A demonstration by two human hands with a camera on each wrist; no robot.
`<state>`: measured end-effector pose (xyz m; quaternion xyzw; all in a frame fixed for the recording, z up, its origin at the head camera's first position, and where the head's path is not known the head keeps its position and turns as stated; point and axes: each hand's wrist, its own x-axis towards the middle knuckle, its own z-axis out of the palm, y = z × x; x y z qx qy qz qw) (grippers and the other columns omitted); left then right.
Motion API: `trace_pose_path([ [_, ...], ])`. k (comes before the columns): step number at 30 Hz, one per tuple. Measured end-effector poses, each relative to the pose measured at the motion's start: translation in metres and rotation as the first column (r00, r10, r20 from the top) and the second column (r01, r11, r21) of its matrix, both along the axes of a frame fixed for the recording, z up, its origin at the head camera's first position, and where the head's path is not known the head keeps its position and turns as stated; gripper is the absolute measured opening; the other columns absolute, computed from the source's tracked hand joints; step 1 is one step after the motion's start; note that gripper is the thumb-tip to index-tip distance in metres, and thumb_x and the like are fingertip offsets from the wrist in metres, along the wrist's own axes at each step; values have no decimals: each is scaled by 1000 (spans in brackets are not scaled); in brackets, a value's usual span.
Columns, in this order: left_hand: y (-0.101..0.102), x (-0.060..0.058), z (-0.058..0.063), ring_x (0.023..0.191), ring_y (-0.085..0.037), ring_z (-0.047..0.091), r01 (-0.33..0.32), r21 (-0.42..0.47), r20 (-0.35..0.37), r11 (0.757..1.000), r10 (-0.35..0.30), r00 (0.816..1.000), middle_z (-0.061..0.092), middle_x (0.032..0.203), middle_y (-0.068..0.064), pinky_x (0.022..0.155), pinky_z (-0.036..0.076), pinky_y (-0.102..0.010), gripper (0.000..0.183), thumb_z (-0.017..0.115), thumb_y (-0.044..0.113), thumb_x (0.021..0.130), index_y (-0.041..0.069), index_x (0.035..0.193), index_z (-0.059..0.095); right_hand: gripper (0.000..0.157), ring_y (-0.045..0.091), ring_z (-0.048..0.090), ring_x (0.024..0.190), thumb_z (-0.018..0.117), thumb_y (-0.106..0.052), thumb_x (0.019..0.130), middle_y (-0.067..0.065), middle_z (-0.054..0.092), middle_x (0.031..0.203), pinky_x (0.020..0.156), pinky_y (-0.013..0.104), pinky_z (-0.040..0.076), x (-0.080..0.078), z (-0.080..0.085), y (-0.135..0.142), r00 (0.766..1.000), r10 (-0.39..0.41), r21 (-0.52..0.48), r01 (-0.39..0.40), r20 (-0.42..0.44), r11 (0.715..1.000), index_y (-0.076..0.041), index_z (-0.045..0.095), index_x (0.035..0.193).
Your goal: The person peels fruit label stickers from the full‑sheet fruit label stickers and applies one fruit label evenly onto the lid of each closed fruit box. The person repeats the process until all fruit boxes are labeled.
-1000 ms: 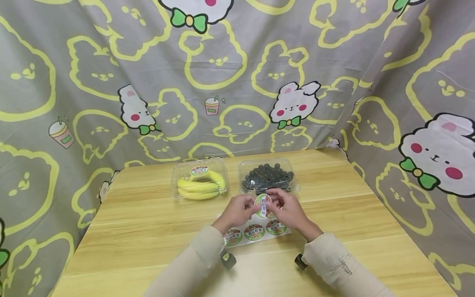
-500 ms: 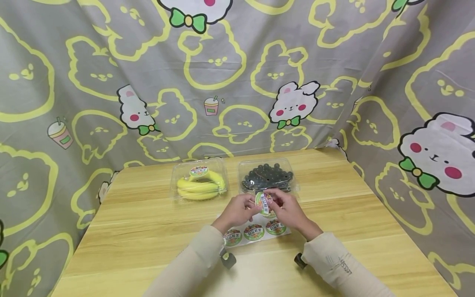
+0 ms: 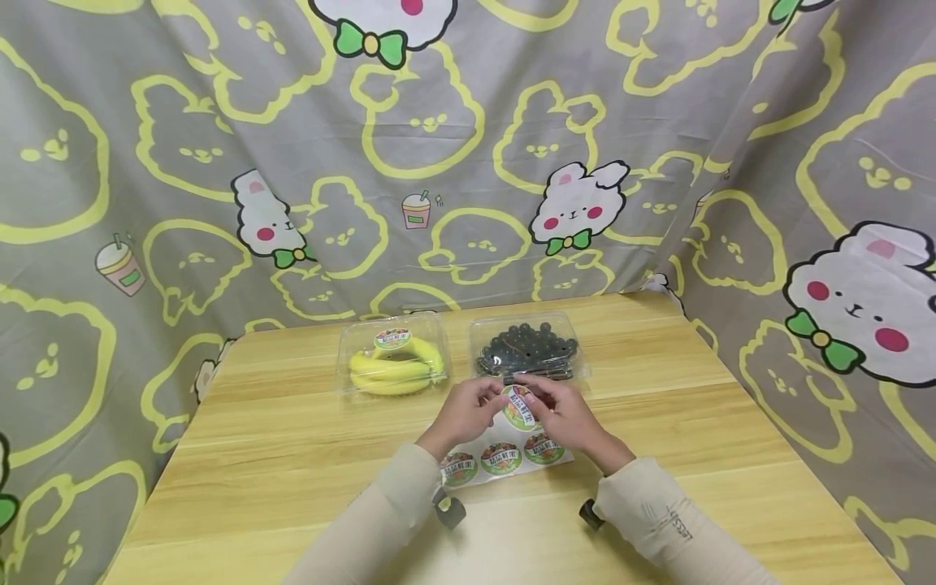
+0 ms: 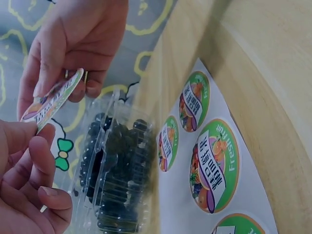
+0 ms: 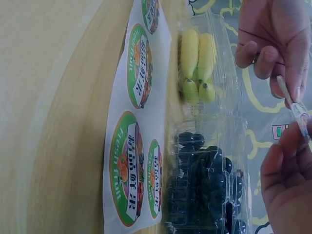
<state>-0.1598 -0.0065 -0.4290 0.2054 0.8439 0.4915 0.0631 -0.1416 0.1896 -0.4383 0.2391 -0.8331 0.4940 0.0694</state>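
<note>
A round "Fresh fruit" sticker (image 3: 519, 409) is held up between both hands, above the sheet. My left hand (image 3: 466, 413) pinches one edge of it with thumb and finger. On the opposite side, my right hand (image 3: 572, 414) pinches it too. Seen from the left wrist, the sticker (image 4: 56, 99) is tilted, almost edge-on. Below lies the white sticker sheet (image 3: 486, 471) with several round labels. Just beyond the hands stands a clear plastic box of dark grapes (image 3: 528, 349); the right wrist view shows the grapes (image 5: 204, 180) through its wall.
Left of the grapes, a clear lidded box holds bananas (image 3: 395, 370) and bears a round label (image 3: 392, 338) on its lid. A wooden table (image 3: 292, 487) carries everything. Patterned cloth (image 3: 468, 179) hangs behind and at both sides.
The sticker between the hands has turned and tilted a little. Both hands stay almost in place, with small finger shifts. The boxes and sheet have not moved.
</note>
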Motion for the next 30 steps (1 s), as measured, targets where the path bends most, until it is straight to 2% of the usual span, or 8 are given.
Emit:
trace_pose_path([
  [6,0,-1,-2,55,-10,55,-34,78,21,996,33,999,65,77,-7,50,45,-25,11,60,12,96,2,100,62,42,11,53,65,70,-3,87,1,61,83,55,25,48,-3,-7,2,998,-62,-15,61,-9,998,-1,57,127],
  [8,0,-1,-2,54,-10,55,-49,95,29,994,46,999,64,75,-4,49,44,-24,11,59,11,96,1,99,62,40,11,53,65,71,-2,86,1,61,83,55,25,48,-3,-6,2,997,-79,-14,78,-12,997,0,57,124],
  [12,0,-1,-3,54,-11,56,-72,115,54,991,66,996,68,80,-10,49,44,-24,12,60,10,95,1,103,63,35,11,56,66,71,-2,86,1,65,82,56,24,49,-4,-5,1,994,-106,-22,106,9,994,1,58,119],
  [15,-1,-1,-3,55,-11,58,-85,115,76,990,76,994,70,86,-11,50,46,-25,16,61,11,95,1,106,63,33,11,59,67,71,-2,86,2,67,83,57,23,50,-4,-5,1,993,-114,-60,116,29,991,1,57,116],
  [17,-1,-1,-3,56,-12,60,-98,110,95,989,87,992,71,86,-7,52,47,-26,21,62,13,95,2,113,61,33,11,60,68,71,-2,86,4,68,84,57,23,50,-4,-5,1,993,-118,-78,120,30,990,2,56,115],
  [22,-2,-2,-1,58,-15,61,-131,152,115,980,114,987,70,85,-2,54,47,-27,31,62,14,95,4,123,55,38,17,62,73,71,-2,86,13,68,93,61,24,52,-4,-4,-1,993,-110,-108,114,45,988,6,54,119],
  [30,0,-4,-1,57,-14,61,-152,200,144,968,124,982,68,82,-3,52,46,-26,17,61,10,94,3,109,55,37,21,65,84,69,-2,88,14,68,101,71,25,55,-4,-5,-1,984,-143,-103,153,103,983,3,54,121],
])
